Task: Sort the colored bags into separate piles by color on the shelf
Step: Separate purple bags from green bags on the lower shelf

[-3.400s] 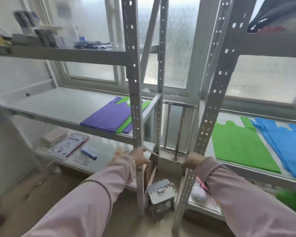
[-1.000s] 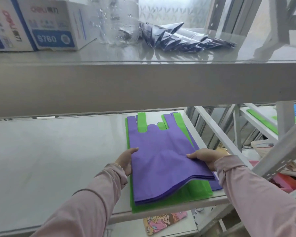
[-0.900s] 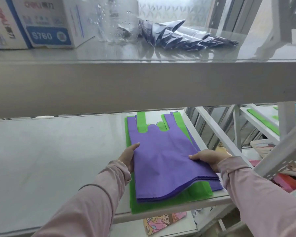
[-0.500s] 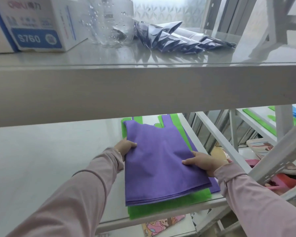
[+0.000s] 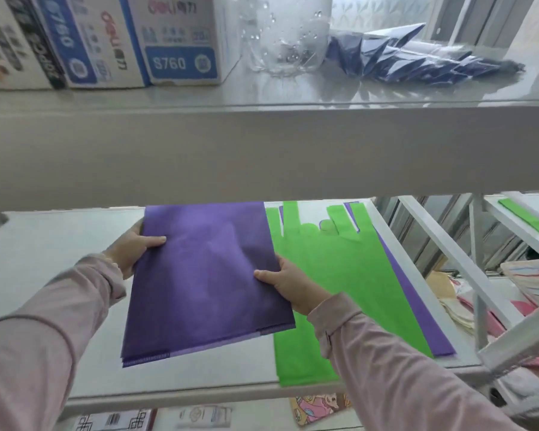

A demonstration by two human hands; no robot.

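Observation:
A stack of purple bags point(image 5: 206, 275) is held just above the grey shelf point(image 5: 44, 259), left of where it lay. My left hand point(image 5: 131, 247) grips its left edge with the thumb on top. My right hand point(image 5: 283, 281) grips its right edge the same way. The far end of the stack is hidden behind the upper shelf board. To the right, green bags point(image 5: 339, 275) lie flat on the shelf. Under them a purple bag point(image 5: 417, 306) shows along the right edge.
The upper shelf board point(image 5: 262, 150) crosses the view close overhead, with boxes point(image 5: 122, 42), a clear bottle point(image 5: 287, 35) and dark blue packets point(image 5: 417, 57) on it. A white diagonal brace point(image 5: 448, 259) and a neighbouring shelf with a green bag point(image 5: 526, 219) stand at the right.
Both hands have lifted the purple stack off the green bags and carried it to the left. The green bags now lie uncovered.

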